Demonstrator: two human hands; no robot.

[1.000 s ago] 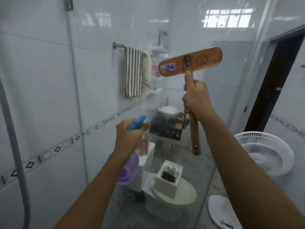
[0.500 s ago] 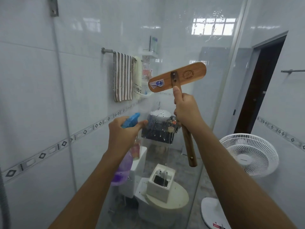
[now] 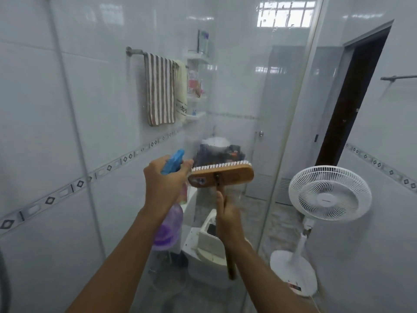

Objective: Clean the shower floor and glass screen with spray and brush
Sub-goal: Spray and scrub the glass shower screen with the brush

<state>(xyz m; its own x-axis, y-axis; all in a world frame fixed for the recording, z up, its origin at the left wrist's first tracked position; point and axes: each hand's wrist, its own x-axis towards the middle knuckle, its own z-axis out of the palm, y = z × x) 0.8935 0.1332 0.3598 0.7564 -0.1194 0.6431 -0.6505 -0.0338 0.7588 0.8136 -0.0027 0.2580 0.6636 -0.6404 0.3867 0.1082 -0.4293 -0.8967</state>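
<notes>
My left hand (image 3: 165, 181) grips a spray bottle (image 3: 168, 224) with a blue trigger head and a clear purple body, held up in front of the glass screen (image 3: 243, 86). My right hand (image 3: 228, 220) holds the wooden handle of a brush (image 3: 222, 175). The brush's flat wooden head sits level at mid height, white bristles turned toward the glass, just right of the spray nozzle. The glass screen stands straight ahead, its metal edge running down on the right. The shower floor is out of sight.
A white tiled wall (image 3: 45, 109) runs along my left. Behind the glass are a striped towel (image 3: 160, 89) on a rail, corner shelves (image 3: 196, 86), a toilet (image 3: 209, 249) and a basin. A white standing fan (image 3: 329, 195) and a dark doorway (image 3: 352, 98) are on the right.
My right hand has brought the brush down the glass from near head height to mid height, and the head has levelled beside the spray nozzle. The left hand with the bottle has stayed roughly in place.
</notes>
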